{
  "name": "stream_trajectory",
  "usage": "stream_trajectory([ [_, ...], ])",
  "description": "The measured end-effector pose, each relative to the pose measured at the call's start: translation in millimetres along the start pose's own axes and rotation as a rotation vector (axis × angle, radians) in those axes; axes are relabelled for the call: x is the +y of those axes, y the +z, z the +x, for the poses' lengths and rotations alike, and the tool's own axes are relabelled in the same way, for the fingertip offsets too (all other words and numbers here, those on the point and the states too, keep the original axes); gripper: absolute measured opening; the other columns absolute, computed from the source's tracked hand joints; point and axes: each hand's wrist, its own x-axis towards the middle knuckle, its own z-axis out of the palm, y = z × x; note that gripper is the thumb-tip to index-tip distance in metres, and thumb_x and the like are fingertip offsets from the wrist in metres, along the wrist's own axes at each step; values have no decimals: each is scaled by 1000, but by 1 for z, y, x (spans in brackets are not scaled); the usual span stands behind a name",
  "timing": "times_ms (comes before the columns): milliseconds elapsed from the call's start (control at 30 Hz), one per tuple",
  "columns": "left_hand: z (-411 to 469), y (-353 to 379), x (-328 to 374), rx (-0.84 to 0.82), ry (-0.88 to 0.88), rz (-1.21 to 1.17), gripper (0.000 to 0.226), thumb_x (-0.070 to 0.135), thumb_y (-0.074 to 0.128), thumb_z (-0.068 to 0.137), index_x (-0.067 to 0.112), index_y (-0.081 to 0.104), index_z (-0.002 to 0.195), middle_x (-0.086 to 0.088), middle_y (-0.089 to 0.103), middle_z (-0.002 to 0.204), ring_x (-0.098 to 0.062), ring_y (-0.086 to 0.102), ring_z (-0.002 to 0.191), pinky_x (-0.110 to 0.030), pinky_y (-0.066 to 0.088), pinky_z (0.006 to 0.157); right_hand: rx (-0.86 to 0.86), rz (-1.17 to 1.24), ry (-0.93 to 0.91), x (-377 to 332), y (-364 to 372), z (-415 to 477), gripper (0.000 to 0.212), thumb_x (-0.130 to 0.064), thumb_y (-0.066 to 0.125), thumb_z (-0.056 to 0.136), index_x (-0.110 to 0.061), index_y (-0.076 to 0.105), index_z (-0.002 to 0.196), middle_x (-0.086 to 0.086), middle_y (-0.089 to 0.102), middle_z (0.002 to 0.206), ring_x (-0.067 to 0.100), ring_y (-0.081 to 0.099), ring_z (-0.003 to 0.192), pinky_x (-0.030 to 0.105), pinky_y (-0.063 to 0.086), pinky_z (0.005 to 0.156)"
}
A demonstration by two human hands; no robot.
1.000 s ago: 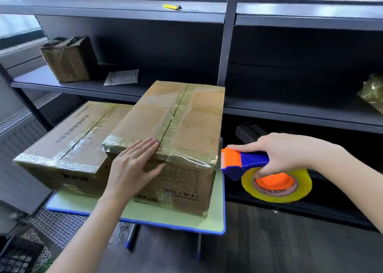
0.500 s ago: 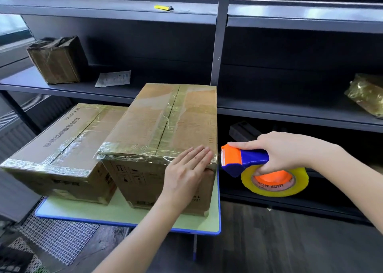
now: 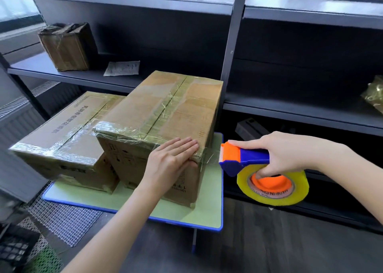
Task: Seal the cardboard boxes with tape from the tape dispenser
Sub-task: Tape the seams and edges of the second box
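Cardboard box (image 3: 165,111) on the worktop (image 3: 207,216): left hand (image 3: 172,158) lies flat on its near top edge, fingers straight, pressing the tape. Right hand (image 3: 288,154) just beside it grips the tape dispenser (image 3: 244,158). Its palm hides the handle, and the roll's print is blurry.

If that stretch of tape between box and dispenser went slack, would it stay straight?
Probably not: the tape strip looks thin, see-through, wrinkled, so likely floppy. It probably clings, as the layers on the box hug its edges.
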Motion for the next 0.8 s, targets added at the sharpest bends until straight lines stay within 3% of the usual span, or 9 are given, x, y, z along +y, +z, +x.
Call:
stream_trajectory([
  [233,0,-1,2,-38,-10,-11,38,36,60,85,12,69,113,2,65,119,-12,58,116,-33,43,99,-108,-116,26,-20,0,19,81,-45,65,81,-58,11,141,-14,43,72,1,39,63,16,28,52],
  [433,1,0,6,-45,-21,-28,37,34,60,85,11,70,112,0,66,118,-14,59,115,-31,41,101,-258,-116,42,-23,-16,34,81,-46,68,80,-54,18,143,-16,42,81,4,43,72,17,38,63],
  [533,2,-2,8,-38,-24,-31,37,34,60,84,10,70,112,0,66,118,-14,59,115,-31,42,100,-292,-128,47,-27,-20,42,78,-47,68,79,-52,23,142,-15,43,80,7,45,76,18,38,61],
  [700,0,-4,7,-5,-22,-38,37,32,64,82,10,70,111,0,66,118,-14,60,114,-32,43,98,-374,-306,63,-30,7,48,75,-48,69,75,-49,34,140,-11,45,90,12,46,91,24,38,73],
  [800,1,-5,17,16,-55,-21,45,37,70,76,9,70,110,-1,66,118,-15,59,115,-35,45,98,-349,-107,137,-18,10,44,78,-50,67,77,-48,26,144,-16,40,80,12,43,88,23,39,72],
])
